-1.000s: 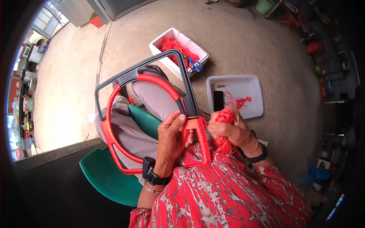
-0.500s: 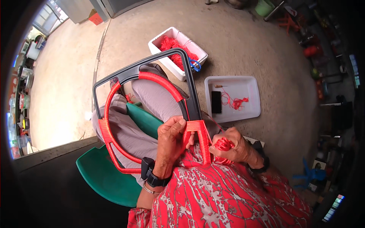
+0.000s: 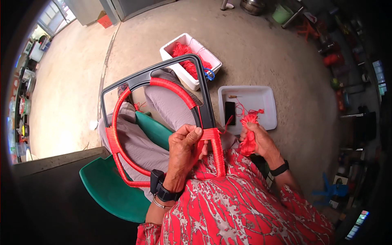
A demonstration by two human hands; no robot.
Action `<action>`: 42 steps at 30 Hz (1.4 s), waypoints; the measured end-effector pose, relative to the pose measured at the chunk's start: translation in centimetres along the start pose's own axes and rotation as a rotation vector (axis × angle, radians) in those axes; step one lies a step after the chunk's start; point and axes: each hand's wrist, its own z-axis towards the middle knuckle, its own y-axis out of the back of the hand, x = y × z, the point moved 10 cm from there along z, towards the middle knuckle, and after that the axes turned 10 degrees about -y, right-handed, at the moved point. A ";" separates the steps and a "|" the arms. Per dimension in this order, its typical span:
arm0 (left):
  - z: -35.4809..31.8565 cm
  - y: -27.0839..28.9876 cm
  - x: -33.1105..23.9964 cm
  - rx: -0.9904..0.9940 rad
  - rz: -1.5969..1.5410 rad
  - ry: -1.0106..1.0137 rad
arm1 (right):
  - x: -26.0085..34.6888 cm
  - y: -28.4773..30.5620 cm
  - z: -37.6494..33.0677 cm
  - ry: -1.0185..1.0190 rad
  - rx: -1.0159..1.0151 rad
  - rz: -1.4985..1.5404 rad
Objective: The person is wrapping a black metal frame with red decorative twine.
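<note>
A black frame (image 3: 207,107) with a rounded inner ring leans across my lap, and much of it is wrapped in red cord (image 3: 171,86). My left hand (image 3: 184,143) grips the ring near the wrapped corner, thumb on top and fingers behind. To the right of the frame, my right hand (image 3: 261,141) is closed around a bundle of red cord (image 3: 248,143). A strand runs from the wrapped corner toward that bundle. Part of the ring beside my left thumb is bare black.
A white foam box (image 3: 191,81) holds loose red cord, with blue-handled scissors (image 3: 209,74) at its edge. A white tray (image 3: 269,107) on the floor contains a black phone (image 3: 230,113), an awl-like tool (image 3: 233,96) and cord scraps. Green plastic (image 3: 110,192) lies under me.
My right hand has moved right, away from the frame, carrying the cord bundle, which now shows longer and more upright. My left hand keeps its grip on the frame.
</note>
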 end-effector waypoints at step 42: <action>0.3 0.3 0.1 -0.093 -0.001 0.009 | 4.8 -11.6 -1.0 0.232 0.172 -0.688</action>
